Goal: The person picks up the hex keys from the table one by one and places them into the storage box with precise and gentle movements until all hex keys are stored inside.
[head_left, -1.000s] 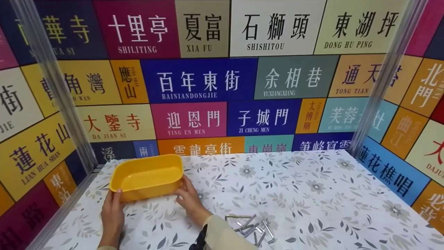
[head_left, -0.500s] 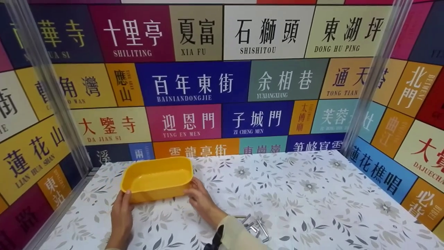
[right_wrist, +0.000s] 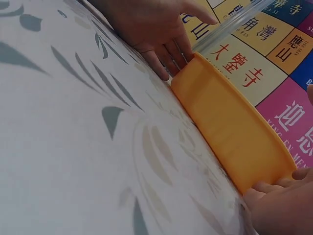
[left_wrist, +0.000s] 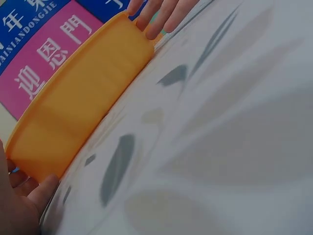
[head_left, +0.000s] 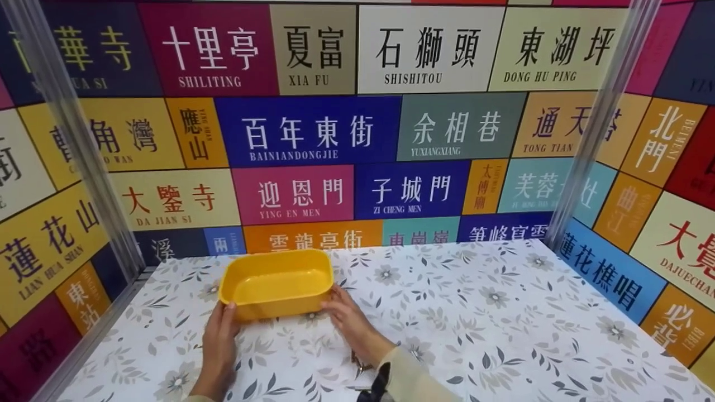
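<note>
You have one yellow bin [head_left: 276, 289], oblong and lidless, with rounded corners and a smooth, glossy inside. It sits upright, mouth upward, between your left fingers [right_wrist: 156, 64] at one short end and your right fingers [left_wrist: 159, 22] at the other. Its long front wall spans the gap between them, facing you.

- On my head feed, SHILITING stands on the maroon panel [head_left: 208, 49].
- I read SHISHITOU on the white panel [head_left: 429, 49], YUXIANGXIANG on the grey-green panel [head_left: 461, 127].
- I make out BAINIANDONGJIE on the wide blue panel [head_left: 307, 129].
- YING EN MEN marks the pink panel [head_left: 293, 194], DA JIAN SI the cream panel [head_left: 174, 199].
</note>
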### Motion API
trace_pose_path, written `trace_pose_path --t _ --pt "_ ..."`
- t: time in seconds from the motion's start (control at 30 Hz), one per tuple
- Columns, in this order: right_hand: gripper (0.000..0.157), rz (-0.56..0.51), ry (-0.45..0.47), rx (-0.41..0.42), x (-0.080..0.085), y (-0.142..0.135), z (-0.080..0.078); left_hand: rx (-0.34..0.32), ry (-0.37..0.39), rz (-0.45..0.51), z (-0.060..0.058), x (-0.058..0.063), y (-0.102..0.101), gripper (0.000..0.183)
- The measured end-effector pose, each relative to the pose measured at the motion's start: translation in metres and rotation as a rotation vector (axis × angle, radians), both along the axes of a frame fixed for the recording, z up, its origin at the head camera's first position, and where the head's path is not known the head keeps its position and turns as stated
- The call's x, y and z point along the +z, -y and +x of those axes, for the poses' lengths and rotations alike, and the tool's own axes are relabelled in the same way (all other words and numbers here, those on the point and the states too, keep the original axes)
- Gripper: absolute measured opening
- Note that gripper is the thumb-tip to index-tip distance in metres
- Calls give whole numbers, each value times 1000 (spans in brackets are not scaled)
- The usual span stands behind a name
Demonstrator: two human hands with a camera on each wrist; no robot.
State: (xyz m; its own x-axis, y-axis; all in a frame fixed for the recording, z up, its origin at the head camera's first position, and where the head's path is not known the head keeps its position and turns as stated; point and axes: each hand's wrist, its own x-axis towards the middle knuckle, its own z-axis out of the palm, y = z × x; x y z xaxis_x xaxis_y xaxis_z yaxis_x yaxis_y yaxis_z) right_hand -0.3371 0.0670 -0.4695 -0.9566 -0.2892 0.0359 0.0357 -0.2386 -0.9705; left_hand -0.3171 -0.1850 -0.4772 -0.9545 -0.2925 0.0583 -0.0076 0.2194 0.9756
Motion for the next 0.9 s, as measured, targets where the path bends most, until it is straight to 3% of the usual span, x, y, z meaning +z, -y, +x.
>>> trace_pose_path --t 0.2,0.37,0.57,0.77,0.9 --pt "77 61 -23 26 0 -26 6 -29 -7 3 3 -5 -18 69" --pt "80 125 -49 40 4 -45 7 -56 1 41 0 -1 -33 71" --pt "81 156 -64 33 10 -70 10 -99 -5 19 -1 1 -52 72" --pt "80 169 -88 28 8 -98 20 -106 -7 0 1 -4 -76 71" --pt "77 201 -91 12 8 -119 25 -168 -22 26 1 -4 -88 70"
